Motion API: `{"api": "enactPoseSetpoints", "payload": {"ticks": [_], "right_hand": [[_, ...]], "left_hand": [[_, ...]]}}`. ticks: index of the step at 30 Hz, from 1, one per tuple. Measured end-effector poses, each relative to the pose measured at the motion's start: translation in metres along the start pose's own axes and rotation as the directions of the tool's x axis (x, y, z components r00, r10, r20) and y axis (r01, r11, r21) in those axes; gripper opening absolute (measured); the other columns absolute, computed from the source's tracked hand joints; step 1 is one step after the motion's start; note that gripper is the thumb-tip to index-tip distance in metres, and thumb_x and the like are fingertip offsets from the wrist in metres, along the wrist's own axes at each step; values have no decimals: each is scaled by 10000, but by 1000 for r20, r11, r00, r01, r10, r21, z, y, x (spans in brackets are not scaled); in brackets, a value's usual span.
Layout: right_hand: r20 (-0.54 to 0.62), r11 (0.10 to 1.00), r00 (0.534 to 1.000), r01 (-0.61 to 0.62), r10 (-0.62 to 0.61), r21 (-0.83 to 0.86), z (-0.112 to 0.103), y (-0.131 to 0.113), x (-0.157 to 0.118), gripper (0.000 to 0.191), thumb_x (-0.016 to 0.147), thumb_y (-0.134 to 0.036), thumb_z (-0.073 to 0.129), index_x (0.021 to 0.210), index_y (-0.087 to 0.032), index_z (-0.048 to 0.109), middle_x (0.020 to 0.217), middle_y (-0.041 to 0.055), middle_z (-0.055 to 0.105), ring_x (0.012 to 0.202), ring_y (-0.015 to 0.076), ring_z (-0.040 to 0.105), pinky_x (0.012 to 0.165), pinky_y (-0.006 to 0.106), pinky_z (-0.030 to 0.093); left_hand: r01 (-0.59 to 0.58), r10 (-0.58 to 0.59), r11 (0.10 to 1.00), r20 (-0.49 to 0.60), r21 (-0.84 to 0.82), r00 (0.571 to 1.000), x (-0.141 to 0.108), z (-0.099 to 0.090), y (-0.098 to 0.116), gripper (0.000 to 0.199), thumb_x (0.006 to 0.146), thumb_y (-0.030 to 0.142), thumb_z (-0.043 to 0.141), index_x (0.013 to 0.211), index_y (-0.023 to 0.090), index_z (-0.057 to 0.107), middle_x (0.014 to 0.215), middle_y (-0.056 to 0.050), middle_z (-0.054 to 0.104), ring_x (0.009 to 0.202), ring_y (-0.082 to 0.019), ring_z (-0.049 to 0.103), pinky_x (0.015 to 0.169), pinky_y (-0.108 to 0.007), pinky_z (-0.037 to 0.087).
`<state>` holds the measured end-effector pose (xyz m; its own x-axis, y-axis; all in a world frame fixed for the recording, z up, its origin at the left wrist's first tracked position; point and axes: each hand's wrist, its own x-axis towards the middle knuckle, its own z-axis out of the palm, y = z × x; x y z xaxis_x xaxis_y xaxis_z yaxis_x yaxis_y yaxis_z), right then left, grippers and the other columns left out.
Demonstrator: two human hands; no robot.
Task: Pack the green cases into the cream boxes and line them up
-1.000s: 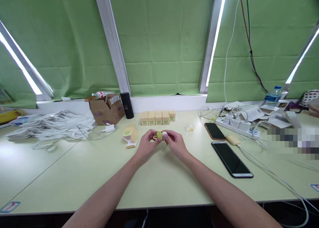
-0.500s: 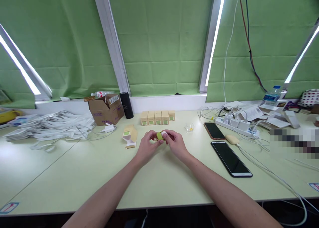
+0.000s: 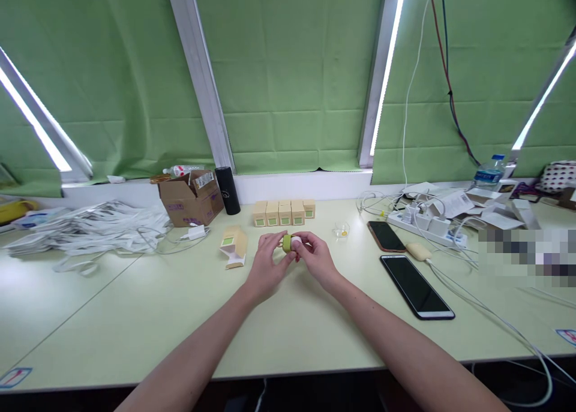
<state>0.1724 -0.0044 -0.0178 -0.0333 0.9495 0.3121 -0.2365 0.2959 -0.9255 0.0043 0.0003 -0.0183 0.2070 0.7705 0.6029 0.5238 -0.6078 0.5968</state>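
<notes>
Above the middle of the table, a small olive-green piece with a white rounded part [image 3: 287, 243] sits between my hands; its exact kind I cannot make out. My left hand [image 3: 266, 263] grips its left side, fingers over the top and thumb below. From the right, my right hand [image 3: 317, 258] pinches the white part between thumb and fingers. To the left lies an opened kraft box [image 3: 234, 244] with a green label, its flap toward me. Behind the hands stands a row of several small kraft boxes [image 3: 284, 213]. A small clear plastic piece [image 3: 341, 229] lies to the right.
Two phones, a smaller one [image 3: 387, 236] and a larger one [image 3: 417, 287], lie at right beside a power strip [image 3: 427, 229] and tangled cables. At left are a pile of white strips [image 3: 94, 226], a cardboard box [image 3: 191, 202] and a black cylinder [image 3: 228, 190].
The green piece has been turned between my fingers, and my left fingers have straightened a little. My hands stay in nearly the same place; the boxes have not moved.
</notes>
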Motion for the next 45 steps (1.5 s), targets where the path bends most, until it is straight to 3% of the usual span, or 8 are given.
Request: {"api": "enactPoseSetpoints", "payload": {"ticks": [4, 16, 26, 35, 41, 45], "right_hand": [[-24, 999, 999, -32, 32, 27, 3, -2, -3, 518, 753, -622, 829, 1015, -195, 698, 905, 46, 722, 699, 167, 670, 676, 337, 589], [-30, 1000, 999, 20, -19, 11, 6, 4, -4, 473, 817, -636, 786, 961, -200, 672, 902, 37, 703, 710, 163, 665, 680, 330, 589], [-14, 1000, 1000, 22, -22, -10, 6, 8, -6, 458, 830, -614, 783, 969, -196, 661, 891, 27, 684, 729, 165, 672, 666, 301, 562], [22, 999, 999, 41, -42, 31, 12, 3, -10, 413, 852, -596, 764, 973, -223, 634, 861, -3, 661, 672, 153, 660, 633, 299, 547], [-14, 998, 999, 35, -35, 59, 12, 2, -10, 433, 823, -599, 793, 946, -216, 634, 891, 11, 667, 727, 162, 677, 658, 300, 554], [-26, 997, 1000, 14, -12, 71, 13, 1, -10, 457, 784, -605, 820, 925, -213, 632, 907, 16, 670, 737, 166, 677, 671, 307, 555]], "left_hand": [[3, -3, 1000, 26, -25, 1000, -5, 5, 0, 581, 957, 358, 671, 1507, 269, 507, 1400, -112, 632, 1292, -276, 611, 1108, -463, 506], [-92, 92, 993, -2, 72, 996, -9, 9, 5, 610, 992, 310, 600, 1573, 243, 424, 1452, -147, 614, 1384, -314, 572, 1154, -538, 486], [-96, 100, 986, -23, 134, 995, -9, 8, 7, 519, 974, 282, 587, 1480, 215, 494, 1400, -154, 633, 1323, -304, 611, 1115, -503, 522], [-205, 235, 954, -120, 219, 965, -8, 9, 8, 540, 909, 177, 580, 1443, 237, 521, 1236, -130, 681, 1169, -301, 658, 1032, -489, 567], [-231, 241, 952, -23, 203, 970, -11, 5, 18, 630, 985, 184, 527, 1589, 221, 353, 1366, -168, 607, 1291, -320, 591, 1087, -525, 525], [-242, 253, 948, -32, 208, 967, -11, 5, 19, 602, 991, 173, 518, 1574, 223, 376, 1346, -160, 612, 1272, -310, 598, 1066, -501, 534]]}}
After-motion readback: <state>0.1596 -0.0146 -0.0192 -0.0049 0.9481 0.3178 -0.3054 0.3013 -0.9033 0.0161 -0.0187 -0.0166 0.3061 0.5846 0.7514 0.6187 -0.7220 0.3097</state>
